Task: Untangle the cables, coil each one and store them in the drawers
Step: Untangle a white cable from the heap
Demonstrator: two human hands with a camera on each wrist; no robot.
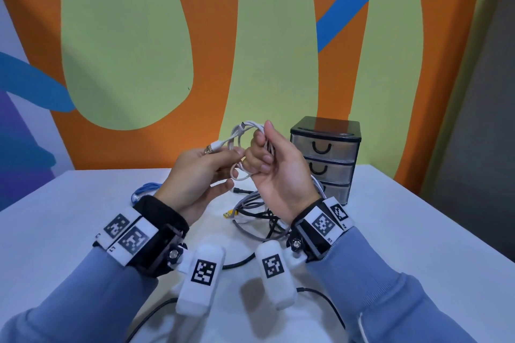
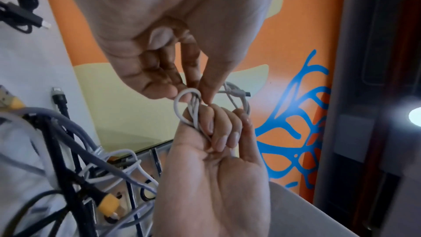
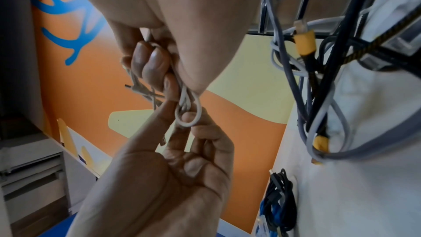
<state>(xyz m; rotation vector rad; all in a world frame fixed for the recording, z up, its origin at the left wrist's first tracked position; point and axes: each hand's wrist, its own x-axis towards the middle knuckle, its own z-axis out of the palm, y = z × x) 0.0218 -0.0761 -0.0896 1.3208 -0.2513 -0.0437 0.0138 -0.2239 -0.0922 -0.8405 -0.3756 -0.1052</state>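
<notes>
Both hands hold a thin white cable (image 1: 245, 128) in the air above the white table (image 1: 55, 231). My right hand (image 1: 262, 153) grips its bundled loops in curled fingers. My left hand (image 1: 223, 159) pinches a strand near the USB plug (image 1: 214, 146). In the left wrist view the left hand's fingertips (image 2: 182, 93) meet a small white loop (image 2: 180, 100) at the right fist; the right wrist view shows that loop (image 3: 190, 114) round a left finger. Under the hands lies a tangle of grey and black cables (image 1: 259, 220) with a yellow plug (image 1: 230, 214). The three-drawer unit (image 1: 326, 153) stands behind, drawers closed.
A blue cable bundle (image 1: 145, 189) lies on the table to the left, beside a black bundle (image 3: 280, 195). A black cable (image 1: 156, 312) trails toward the front edge. A painted wall rises just behind the table. The table's right edge (image 1: 446, 217) runs close past the drawer unit.
</notes>
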